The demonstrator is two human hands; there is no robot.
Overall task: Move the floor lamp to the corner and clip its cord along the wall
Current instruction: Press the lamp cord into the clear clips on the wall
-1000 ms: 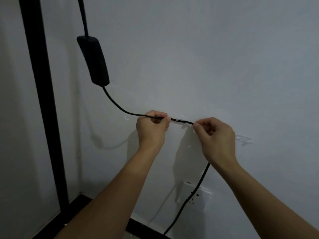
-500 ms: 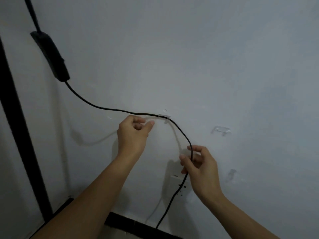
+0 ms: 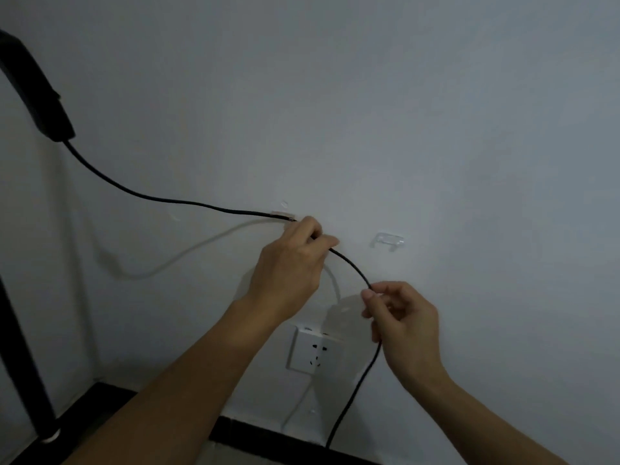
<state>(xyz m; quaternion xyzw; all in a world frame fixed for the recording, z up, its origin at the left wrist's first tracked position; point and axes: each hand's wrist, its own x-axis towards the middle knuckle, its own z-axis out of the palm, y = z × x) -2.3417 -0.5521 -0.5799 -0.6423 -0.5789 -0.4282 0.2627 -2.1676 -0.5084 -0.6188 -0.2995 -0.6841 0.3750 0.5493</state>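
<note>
Since half a second ago the view has swung to the right, so the black inline switch (image 3: 37,92) now sits at the far left edge, and the left hand (image 3: 292,263) has slid along the cord (image 3: 161,198) to the right of the first clear clip (image 3: 281,215), where before it pinched the cord on that clip's left. The right hand (image 3: 402,320) has also shifted a little to the right and holds the cord lower down.

That black cord runs from the switch down and to the right along the white wall (image 3: 402,112), passes through the first clip, and arches between the two hands before dropping toward the dark skirting board (image 3: 268,434) at the floor. The left hand is closed with thumb and forefinger pinching the cord just right of the clip, knuckles close to the wall. The right hand pinches the cord between thumb and fingertips, the remaining fingers loosely curled, with the cord hanging below the palm.

A second clear clip (image 3: 387,239) is stuck to the wall to the right of the left hand, above the right hand, with no cord in it. A white wall socket (image 3: 313,352) sits below and between the hands, and a thin white cable (image 3: 188,255) loops along the wall beneath the black cord. At the left edge the black lamp pole (image 3: 20,364) stands near the corner, reaching down to the floor.
</note>
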